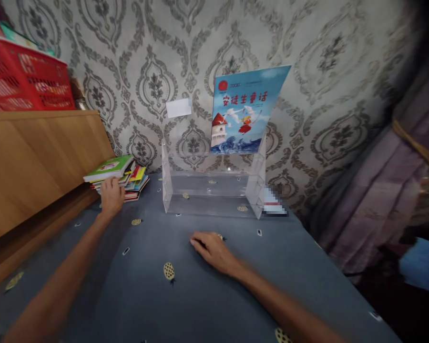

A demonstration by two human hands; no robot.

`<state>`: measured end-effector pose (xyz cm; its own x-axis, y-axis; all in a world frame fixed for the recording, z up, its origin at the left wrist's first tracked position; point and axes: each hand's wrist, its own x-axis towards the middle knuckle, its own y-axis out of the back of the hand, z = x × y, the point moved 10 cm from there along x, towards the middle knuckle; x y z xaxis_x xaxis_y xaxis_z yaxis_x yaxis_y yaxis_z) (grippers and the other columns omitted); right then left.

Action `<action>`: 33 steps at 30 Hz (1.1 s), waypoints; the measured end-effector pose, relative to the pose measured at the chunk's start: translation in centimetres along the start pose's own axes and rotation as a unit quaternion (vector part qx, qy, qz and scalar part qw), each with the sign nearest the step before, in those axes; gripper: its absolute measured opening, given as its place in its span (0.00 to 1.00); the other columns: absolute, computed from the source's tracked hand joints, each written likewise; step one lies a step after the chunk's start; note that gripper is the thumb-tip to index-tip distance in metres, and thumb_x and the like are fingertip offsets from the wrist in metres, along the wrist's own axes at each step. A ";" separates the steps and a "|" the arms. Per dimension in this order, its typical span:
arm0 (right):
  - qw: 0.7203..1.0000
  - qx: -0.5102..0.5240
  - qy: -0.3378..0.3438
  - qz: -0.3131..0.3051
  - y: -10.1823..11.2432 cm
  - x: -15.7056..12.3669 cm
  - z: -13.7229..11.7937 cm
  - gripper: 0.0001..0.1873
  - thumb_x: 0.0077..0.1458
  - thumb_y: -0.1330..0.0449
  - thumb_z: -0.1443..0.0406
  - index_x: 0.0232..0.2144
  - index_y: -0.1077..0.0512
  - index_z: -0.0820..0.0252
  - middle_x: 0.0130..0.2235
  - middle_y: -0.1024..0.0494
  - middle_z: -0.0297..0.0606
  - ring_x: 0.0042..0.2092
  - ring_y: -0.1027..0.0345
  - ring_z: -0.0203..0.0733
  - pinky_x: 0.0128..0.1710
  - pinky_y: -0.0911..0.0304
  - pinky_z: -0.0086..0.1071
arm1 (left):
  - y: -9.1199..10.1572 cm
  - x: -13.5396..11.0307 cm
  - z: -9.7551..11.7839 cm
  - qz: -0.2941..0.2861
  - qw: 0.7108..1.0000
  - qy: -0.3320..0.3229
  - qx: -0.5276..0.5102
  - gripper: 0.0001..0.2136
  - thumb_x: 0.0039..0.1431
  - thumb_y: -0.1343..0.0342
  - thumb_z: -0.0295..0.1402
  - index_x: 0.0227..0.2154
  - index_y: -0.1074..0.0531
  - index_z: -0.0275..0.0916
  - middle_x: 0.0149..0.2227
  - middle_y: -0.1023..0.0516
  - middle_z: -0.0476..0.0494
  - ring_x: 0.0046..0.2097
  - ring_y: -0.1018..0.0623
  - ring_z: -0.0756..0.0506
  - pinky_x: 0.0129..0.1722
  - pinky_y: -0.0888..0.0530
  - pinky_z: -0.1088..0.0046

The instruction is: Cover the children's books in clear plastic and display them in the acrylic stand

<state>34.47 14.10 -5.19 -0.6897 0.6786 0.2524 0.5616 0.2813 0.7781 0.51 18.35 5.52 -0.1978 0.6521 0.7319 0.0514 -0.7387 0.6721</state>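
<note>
My left hand [111,195] reaches out to a stack of thin colourful books [119,175] at the far left of the grey-blue cloth [200,290]; its fingers curl against the near edge of the stack. My right hand [212,248] rests on the cloth in the middle, fingers loosely bent and flat, holding nothing. Beyond it stands a clear acrylic display rack [214,183] against the wall. A blue picture book [245,110] stands upright on the rack's top tier, leaning slightly right.
A wooden cabinet side [35,157] runs along the left, with a red plastic basket [25,78] on top. Purple curtains [389,176] hang at the right past the cloth's edge. A small blurred item [274,202] lies right of the rack.
</note>
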 end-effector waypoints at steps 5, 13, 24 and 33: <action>1.000 -0.007 -0.009 0.002 0.1 0.0 0.2 0.14 0.67 0.49 0.65 0.31 0.28 0.60 0.31 0.24 0.36 0.33 0.34 0.38 0.35 0.47 0.30 | 0.3 3.8 -1.6 -0.015 0.998 -0.002 0.058 0.25 0.65 0.56 0.35 0.62 0.39 0.26 0.64 0.37 0.21 0.66 0.40 0.28 0.62 0.41 0.43; 1.000 0.008 0.001 0.003 0.0 0.1 0.4 0.13 0.67 0.49 0.66 0.30 0.29 0.60 0.31 0.24 0.35 0.32 0.34 0.38 0.36 0.46 0.31 | -3.2 6.8 -4.2 -0.185 0.973 -0.037 0.130 0.28 0.68 0.56 0.42 0.65 0.42 0.28 0.66 0.38 0.24 0.67 0.39 0.28 0.61 0.41 0.38; 1.000 0.022 -0.004 -0.005 0.0 0.0 0.4 0.12 0.67 0.50 0.66 0.32 0.29 0.60 0.33 0.23 0.36 0.34 0.33 0.38 0.37 0.45 0.31 | -3.4 8.6 -5.5 -0.248 0.956 -0.077 0.135 0.26 0.69 0.56 0.41 0.63 0.37 0.28 0.64 0.32 0.30 0.64 0.32 0.35 0.61 0.35 0.60; 1.000 0.010 -0.009 -0.015 -0.3 0.1 0.5 0.14 0.67 0.51 0.64 0.31 0.29 0.59 0.32 0.23 0.37 0.34 0.32 0.39 0.37 0.43 0.31 | -3.1 8.7 -5.3 -0.260 0.947 -0.085 0.167 0.24 0.72 0.59 0.41 0.60 0.35 0.28 0.57 0.25 0.28 0.53 0.23 0.37 0.54 0.29 0.57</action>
<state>34.47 14.47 -5.67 -0.6981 0.6815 0.2195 0.5503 0.3145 0.7735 -6.55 25.39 9.24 -0.1224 0.9517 0.2815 0.3026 -0.2343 0.9239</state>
